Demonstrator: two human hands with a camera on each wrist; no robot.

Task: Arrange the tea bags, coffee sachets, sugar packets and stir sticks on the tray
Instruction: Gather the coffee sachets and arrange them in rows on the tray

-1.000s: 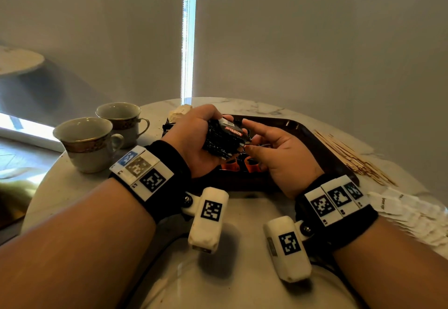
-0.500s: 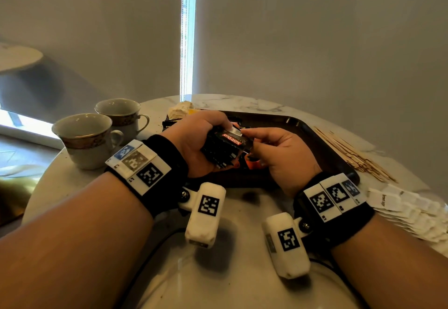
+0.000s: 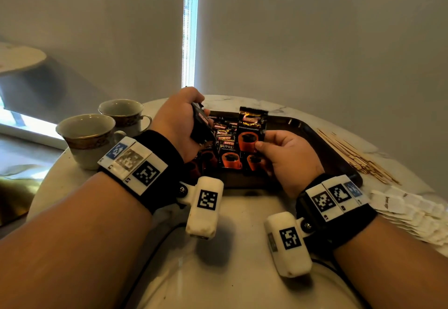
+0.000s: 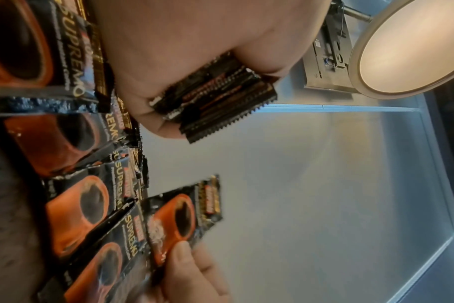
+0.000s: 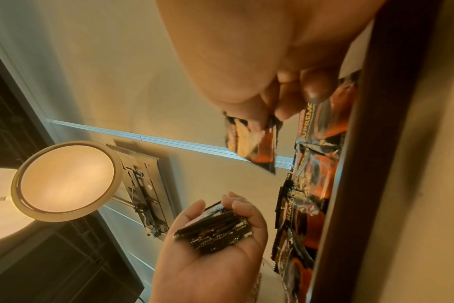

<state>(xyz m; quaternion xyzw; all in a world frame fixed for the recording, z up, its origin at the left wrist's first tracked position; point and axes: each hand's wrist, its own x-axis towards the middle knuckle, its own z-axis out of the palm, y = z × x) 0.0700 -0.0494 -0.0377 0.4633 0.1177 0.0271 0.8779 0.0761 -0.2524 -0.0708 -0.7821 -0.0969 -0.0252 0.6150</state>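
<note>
A dark brown tray (image 3: 337,153) lies on the round marble table. Several black-and-orange coffee sachets (image 3: 228,151) lie overlapping on its left half, seen also in the left wrist view as coffee sachets (image 4: 73,211) and in the right wrist view as coffee sachets (image 5: 314,182). My left hand (image 3: 184,124) grips a stack of sachets (image 3: 202,126) above the tray's left side; the stack (image 4: 215,96) sits edge-on in the palm. My right hand (image 3: 283,153) pinches a single sachet (image 3: 251,129) upright by its lower corner, just right of the laid row.
Wooden stir sticks (image 3: 356,158) lie in a loose pile right of the tray. White sugar packets (image 3: 407,209) are fanned out near the table's right edge. Two gold-rimmed cups (image 3: 89,136) stand at the left. The table's near part is bare marble.
My hands have moved apart. My right hand has drawn one sachet out of the stack and holds it upright; my left hand has lifted with the stack, uncovering the sachets laid on the tray.
</note>
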